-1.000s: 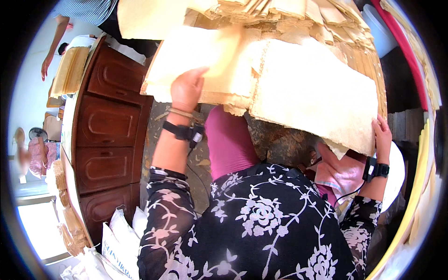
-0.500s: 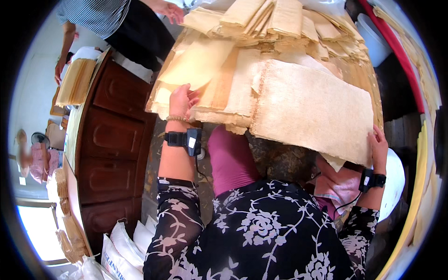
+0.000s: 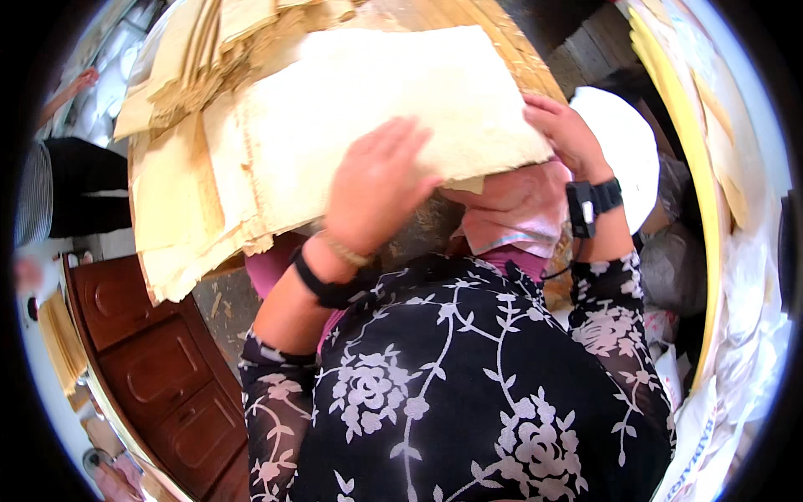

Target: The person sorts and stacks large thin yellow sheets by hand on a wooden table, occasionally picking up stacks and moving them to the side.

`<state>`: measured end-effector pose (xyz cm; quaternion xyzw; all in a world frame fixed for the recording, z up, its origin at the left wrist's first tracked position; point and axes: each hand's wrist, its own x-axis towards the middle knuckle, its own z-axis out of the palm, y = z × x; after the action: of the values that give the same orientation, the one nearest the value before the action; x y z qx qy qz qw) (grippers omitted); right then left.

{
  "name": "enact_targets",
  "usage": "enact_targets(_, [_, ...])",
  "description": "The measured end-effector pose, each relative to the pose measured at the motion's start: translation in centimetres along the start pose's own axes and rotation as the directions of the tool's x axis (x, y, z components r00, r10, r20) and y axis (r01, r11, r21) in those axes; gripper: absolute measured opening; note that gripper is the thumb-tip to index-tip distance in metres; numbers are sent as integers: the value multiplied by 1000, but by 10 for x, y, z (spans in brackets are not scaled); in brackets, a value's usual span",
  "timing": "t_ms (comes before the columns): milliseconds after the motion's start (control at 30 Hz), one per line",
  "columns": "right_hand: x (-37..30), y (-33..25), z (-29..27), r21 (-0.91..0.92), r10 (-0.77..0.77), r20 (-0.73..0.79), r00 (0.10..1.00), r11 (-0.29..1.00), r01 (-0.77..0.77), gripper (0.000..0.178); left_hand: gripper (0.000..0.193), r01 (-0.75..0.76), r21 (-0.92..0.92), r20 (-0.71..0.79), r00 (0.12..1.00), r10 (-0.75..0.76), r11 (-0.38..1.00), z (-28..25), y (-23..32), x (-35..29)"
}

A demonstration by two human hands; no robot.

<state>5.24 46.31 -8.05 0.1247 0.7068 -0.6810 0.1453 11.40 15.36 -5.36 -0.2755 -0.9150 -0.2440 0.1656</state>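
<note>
A broad cream sheet [image 3: 401, 92] with rough, frayed edges lies in front of me, its near edge over my lap. My left hand [image 3: 376, 180] is above its near part, fingers stretched out and nothing held; whether the palm touches it I cannot tell. At the sheet's right edge, my right hand [image 3: 567, 132] has its fingers closed round the border, the thumb partly hidden. Thinner yellowish sheets [image 3: 171, 180] lie to the left, partly under the cream one.
Folded tan bundles [image 3: 196, 50] lie at the far left of the wooden table [image 3: 523, 50]. A pink cloth [image 3: 523, 209] covers my lap. A white rounded object [image 3: 623, 151] stands at right, a dark red cabinet [image 3: 146, 351] at lower left. Another person's dark-trousered legs [image 3: 84, 188] show at far left.
My left hand has left the left-hand sheets and moved right, over the cream sheet. My right hand stays at its right edge. The view has swung to the right.
</note>
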Motion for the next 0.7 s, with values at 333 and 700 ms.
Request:
enact_targets(333, [5,9,-3,346,-82,0,997,935,77,37,16,45,-10,41,998,-44,999,46,10,27])
enact_targets(700, [-26,0,15,-654,-628,-142,765,640,403,41,20,583,-719,370,783,-500,379,38,-19,30])
